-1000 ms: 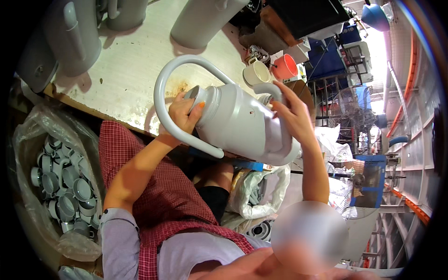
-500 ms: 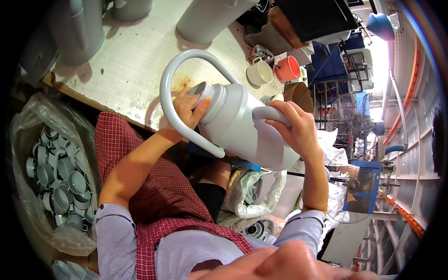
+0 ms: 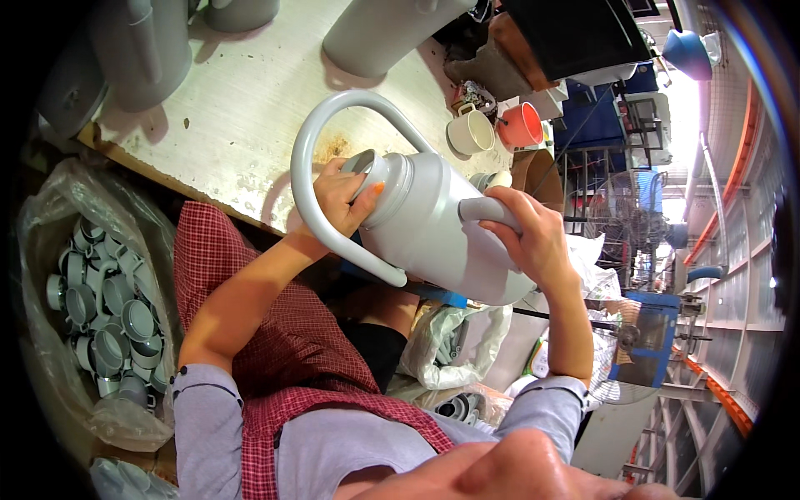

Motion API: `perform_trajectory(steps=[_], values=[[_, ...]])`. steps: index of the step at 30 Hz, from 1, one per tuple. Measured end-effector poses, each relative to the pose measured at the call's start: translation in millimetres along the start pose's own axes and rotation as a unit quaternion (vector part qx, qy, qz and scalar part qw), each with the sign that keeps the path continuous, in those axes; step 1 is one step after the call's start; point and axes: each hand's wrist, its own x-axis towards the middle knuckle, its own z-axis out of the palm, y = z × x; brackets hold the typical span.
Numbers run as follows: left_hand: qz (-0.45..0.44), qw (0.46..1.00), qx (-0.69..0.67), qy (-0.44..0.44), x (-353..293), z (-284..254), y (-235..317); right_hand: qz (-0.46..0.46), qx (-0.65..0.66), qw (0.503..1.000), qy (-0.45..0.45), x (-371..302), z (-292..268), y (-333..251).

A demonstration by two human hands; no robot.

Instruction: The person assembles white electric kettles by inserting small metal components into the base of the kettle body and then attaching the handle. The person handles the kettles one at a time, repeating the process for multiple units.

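Observation:
A light grey can (image 3: 442,221) lies tilted across my hands above the table's near edge. It has a narrow ringed neck, a large looped handle (image 3: 307,171) arching over the neck, and a short tubular grip (image 3: 490,211) on its side. My left hand (image 3: 346,200) reaches through the loop and grips the neck, thumb on the near side; some fingers are hidden behind the rim. Around the side grip closes my right hand (image 3: 529,233). The bottom of the can points to the lower right.
Large grey vessels (image 3: 383,37) stand along the far side of the pale worktable (image 3: 233,108). A cream mug (image 3: 471,132) and an orange-red container (image 3: 518,125) sit at its right. On the left, a plastic-lined box (image 3: 150,217) holds several grey parts; a white bag (image 3: 467,367) stands below.
The can and both hands have shifted very slightly right in the picture, along with most of the surroundings. Both hands keep the same hold.

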Motion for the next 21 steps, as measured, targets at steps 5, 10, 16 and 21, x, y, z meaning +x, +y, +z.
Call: perform_trajectory(steps=[5,10,16,21], values=[[0.014,1.000,-0.008,0.007,4.7,-1.1,1.6,-0.003,-0.002,1.000,0.000,1.3,0.5,-0.6],[0.005,1.000,0.007,0.011,2.8,-2.9,2.5,-0.009,0.007,1.000,-0.003,4.3,1.6,-2.0],[0.000,1.000,0.004,0.028,-2.5,4.3,2.9,-0.010,-0.002,1.000,0.001,-1.1,1.6,-1.3],[-0.084,0.996,-0.011,0.018,-2.8,7.2,-0.4,0.004,0.018,1.000,0.014,-2.4,3.9,2.6]])
